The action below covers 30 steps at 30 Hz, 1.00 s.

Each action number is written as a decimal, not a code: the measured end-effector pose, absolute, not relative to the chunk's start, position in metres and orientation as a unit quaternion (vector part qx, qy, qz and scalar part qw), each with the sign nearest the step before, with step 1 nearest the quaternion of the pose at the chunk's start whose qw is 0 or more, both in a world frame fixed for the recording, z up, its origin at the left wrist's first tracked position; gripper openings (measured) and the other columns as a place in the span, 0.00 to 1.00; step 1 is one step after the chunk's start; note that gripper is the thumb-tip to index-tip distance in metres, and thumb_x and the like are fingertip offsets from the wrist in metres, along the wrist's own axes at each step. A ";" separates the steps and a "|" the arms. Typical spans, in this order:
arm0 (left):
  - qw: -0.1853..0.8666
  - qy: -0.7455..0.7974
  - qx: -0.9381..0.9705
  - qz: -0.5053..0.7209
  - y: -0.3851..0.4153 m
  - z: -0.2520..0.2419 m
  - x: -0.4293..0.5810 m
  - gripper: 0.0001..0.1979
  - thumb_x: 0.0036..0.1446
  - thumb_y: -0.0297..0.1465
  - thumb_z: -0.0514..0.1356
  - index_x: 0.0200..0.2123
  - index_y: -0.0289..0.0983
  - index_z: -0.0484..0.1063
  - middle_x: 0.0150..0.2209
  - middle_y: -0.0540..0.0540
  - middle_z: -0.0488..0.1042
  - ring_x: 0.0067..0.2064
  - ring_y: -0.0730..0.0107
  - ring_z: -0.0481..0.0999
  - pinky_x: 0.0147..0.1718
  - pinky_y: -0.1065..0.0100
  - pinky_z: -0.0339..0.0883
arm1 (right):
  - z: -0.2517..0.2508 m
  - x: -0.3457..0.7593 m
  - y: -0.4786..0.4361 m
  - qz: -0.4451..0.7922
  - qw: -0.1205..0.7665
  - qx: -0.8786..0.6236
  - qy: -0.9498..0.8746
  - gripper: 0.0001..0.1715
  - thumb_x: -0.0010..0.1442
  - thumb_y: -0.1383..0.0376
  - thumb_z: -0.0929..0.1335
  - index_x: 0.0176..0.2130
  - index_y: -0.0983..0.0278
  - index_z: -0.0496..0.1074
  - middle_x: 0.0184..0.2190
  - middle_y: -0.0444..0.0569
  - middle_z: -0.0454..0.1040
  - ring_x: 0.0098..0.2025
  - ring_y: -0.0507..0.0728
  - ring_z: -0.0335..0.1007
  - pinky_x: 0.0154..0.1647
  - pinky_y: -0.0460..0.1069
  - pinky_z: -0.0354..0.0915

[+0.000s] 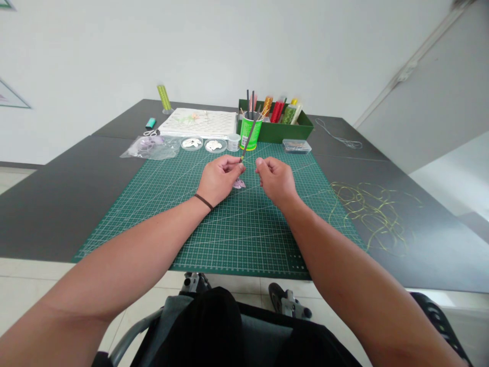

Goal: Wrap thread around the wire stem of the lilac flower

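Observation:
Over the green cutting mat (pixel 237 234), my left hand (pixel 220 176) pinches a thin dark stick (pixel 250 138) that slants up to the right. A small yellow-green wrap shows near the stick's lower end, by my fingertips. Pale purple petals (pixel 239 183) show just below those fingers; whether they join the stick is hidden. A short gap away, my right hand (pixel 275 178) is closed, thumb against curled fingers. Whatever it pinches, if anything, is too fine to see. Loose yellow-green cord (pixel 370 206) lies in tangled loops to the right.
Behind my hands stand a green can (pixel 250 135) of sticks and a dark green box (pixel 273 133) with coloured rolls. Two dishes of white pieces (pixel 191 143), a plastic bag (pixel 151 148), scissors (pixel 151 133) and a white textured board (pixel 198 122) lie left. A clear case (pixel 297 146) sits right.

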State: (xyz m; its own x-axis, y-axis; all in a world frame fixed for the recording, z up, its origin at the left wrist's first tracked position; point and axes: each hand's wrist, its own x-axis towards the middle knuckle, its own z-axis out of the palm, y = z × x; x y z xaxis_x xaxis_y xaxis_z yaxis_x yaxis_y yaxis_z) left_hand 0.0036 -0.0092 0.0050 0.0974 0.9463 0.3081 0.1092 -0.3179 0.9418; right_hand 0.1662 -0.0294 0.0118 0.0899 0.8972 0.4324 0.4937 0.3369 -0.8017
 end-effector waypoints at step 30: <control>0.334 0.430 0.615 0.571 -0.001 0.001 0.000 0.08 0.57 0.30 0.65 0.41 0.35 0.78 0.31 0.47 0.83 0.32 0.71 0.82 0.30 0.70 0.75 | 0.010 0.169 -0.026 0.215 0.422 -0.579 -0.664 0.34 0.68 0.43 0.57 0.22 0.60 0.67 0.17 0.43 0.62 0.22 0.53 0.59 0.27 0.51 0.54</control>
State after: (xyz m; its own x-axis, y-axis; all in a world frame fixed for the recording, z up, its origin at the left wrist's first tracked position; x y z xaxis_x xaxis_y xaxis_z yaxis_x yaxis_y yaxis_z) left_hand 0.0000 -0.0013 0.0009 -0.0220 0.9096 0.4150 0.1476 -0.4076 0.9012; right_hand 0.1693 -0.0264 0.0102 0.0265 0.9502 0.3104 0.5873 0.2364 -0.7741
